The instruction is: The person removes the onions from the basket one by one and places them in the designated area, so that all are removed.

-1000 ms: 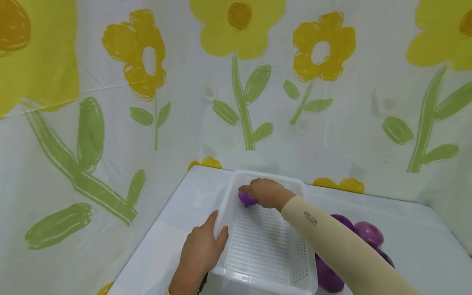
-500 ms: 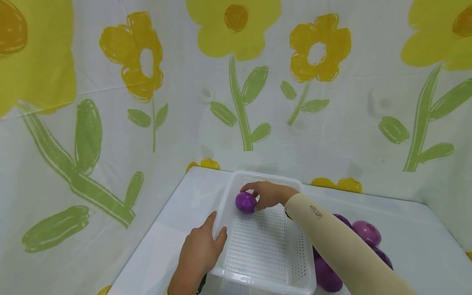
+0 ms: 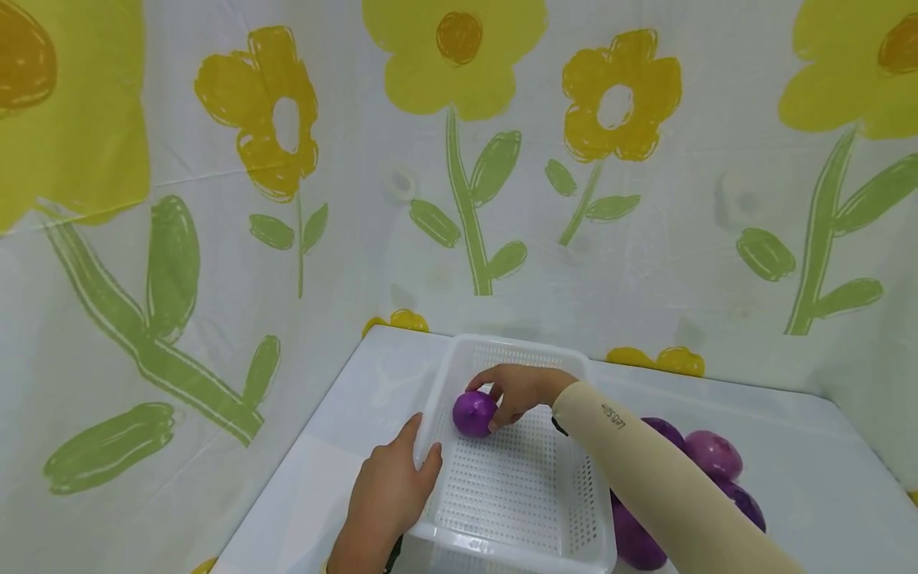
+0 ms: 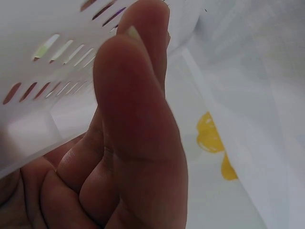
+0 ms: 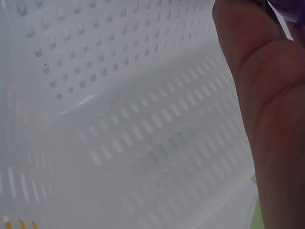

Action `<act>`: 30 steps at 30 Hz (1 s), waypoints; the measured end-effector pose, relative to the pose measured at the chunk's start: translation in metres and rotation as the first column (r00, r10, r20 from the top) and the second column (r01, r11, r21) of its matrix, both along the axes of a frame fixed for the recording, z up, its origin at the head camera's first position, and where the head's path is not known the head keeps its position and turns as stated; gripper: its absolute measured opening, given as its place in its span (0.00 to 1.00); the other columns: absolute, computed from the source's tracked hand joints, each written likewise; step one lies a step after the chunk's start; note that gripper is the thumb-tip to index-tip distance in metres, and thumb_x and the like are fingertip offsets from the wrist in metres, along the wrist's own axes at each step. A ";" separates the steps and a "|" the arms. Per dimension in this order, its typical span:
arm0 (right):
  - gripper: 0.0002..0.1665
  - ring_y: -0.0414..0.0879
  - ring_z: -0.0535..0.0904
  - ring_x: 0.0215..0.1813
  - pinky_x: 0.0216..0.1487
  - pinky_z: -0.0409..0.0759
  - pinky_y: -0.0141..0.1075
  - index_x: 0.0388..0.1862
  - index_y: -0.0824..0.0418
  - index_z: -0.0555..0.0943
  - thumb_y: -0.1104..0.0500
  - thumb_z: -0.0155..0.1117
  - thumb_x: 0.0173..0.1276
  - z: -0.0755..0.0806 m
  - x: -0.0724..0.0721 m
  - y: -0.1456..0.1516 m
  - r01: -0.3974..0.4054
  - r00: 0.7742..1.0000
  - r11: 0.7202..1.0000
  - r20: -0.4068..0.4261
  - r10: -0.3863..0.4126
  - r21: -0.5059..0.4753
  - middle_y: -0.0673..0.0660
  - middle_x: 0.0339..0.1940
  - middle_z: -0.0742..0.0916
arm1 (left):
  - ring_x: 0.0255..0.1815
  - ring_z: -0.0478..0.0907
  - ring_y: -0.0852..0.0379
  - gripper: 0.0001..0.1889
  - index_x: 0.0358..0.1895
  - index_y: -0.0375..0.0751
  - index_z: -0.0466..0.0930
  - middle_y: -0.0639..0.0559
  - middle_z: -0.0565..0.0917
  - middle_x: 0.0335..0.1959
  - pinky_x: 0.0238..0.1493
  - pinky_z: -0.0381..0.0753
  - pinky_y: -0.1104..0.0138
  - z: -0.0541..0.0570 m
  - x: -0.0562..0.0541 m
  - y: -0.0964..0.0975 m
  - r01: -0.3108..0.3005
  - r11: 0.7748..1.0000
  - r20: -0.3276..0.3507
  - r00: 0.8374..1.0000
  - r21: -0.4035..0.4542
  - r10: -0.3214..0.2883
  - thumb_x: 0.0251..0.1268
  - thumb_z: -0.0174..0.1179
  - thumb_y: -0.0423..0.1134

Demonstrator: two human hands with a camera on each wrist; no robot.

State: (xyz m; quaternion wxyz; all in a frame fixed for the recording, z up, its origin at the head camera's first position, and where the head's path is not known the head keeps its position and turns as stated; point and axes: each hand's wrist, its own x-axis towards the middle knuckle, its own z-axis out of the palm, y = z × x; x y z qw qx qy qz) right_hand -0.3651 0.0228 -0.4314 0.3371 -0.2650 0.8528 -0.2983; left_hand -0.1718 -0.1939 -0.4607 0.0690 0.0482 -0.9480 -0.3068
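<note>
Inside the white perforated basket, my right hand pinches a round purple onion between thumb and fingers. A small nub shows on the onion's near side. In the right wrist view only the edge of the onion appears at the top corner, beyond my hand. At the basket's left side, my left hand holds the wall near the front corner. The left wrist view has the fingers beside the slotted basket wall.
Right of the basket, partly behind my right sleeve, lie several purple vegetables, among them a pinkish-purple round one and a dark glossy one. A flower-print cloth walls off the back and left of the white table.
My right hand has brought the onion slightly toward me inside the basket, and its nub has turned to face the near side. My left hand stays at the basket's left side.
</note>
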 end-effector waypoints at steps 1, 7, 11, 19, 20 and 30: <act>0.40 0.51 0.85 0.52 0.45 0.88 0.45 0.65 0.43 0.83 0.67 0.85 0.56 0.000 0.001 0.002 -0.003 1.000 1.000 0.011 0.003 0.001 0.57 0.53 0.87 | 0.32 0.87 0.49 0.35 0.77 0.42 0.72 0.39 0.90 0.38 0.35 0.86 0.49 0.000 0.000 0.000 0.002 1.000 -0.001 1.000 0.001 -0.002 0.75 0.61 0.58; 0.39 0.51 0.86 0.51 0.47 0.88 0.46 0.64 0.41 0.83 0.69 0.83 0.57 0.010 0.008 0.014 -0.044 0.984 0.999 0.173 0.040 0.024 0.56 0.51 0.88 | 0.34 0.88 0.47 0.35 0.77 0.42 0.73 0.39 0.90 0.38 0.38 0.86 0.47 0.000 0.001 0.002 0.012 1.000 -0.014 1.000 0.002 -0.012 0.75 0.61 0.58; 0.40 0.52 0.87 0.50 0.47 0.88 0.46 0.65 0.42 0.84 0.72 0.80 0.58 0.017 0.011 0.019 -0.083 0.951 0.996 0.301 0.078 0.006 0.57 0.52 0.88 | 0.35 0.88 0.46 0.34 0.77 0.43 0.73 0.39 0.90 0.38 0.40 0.86 0.47 0.000 0.001 0.000 0.011 1.000 -0.025 1.000 0.002 -0.011 0.76 0.61 0.59; 0.39 0.52 0.88 0.46 0.45 0.87 0.45 0.66 0.43 0.83 0.72 0.79 0.59 0.027 0.017 0.026 -0.131 0.929 0.991 0.350 0.124 -0.004 0.58 0.53 0.89 | 0.36 0.88 0.47 0.35 0.77 0.43 0.72 0.38 0.90 0.39 0.40 0.86 0.46 0.001 0.001 -0.002 0.003 1.000 -0.001 1.000 0.008 -0.003 0.76 0.60 0.59; 0.39 0.52 0.88 0.46 0.45 0.87 0.45 0.66 0.43 0.83 0.72 0.79 0.59 0.029 0.018 0.027 -0.136 0.928 0.991 0.349 0.130 -0.008 0.58 0.53 0.89 | 0.36 0.88 0.47 0.35 0.77 0.43 0.72 0.38 0.90 0.39 0.40 0.86 0.46 0.001 0.002 -0.002 0.003 1.000 -0.001 1.000 0.009 -0.003 0.76 0.60 0.59; 0.41 0.50 0.89 0.51 0.48 0.88 0.45 0.73 0.39 0.78 0.61 0.78 0.62 0.067 0.048 0.047 -0.393 0.902 0.916 0.158 0.401 -0.083 0.50 0.55 0.89 | 0.28 0.83 0.54 0.35 0.78 0.43 0.70 0.44 0.87 0.29 0.37 0.85 0.49 0.002 0.001 -0.003 0.018 1.000 0.013 1.000 0.016 -0.018 0.77 0.59 0.60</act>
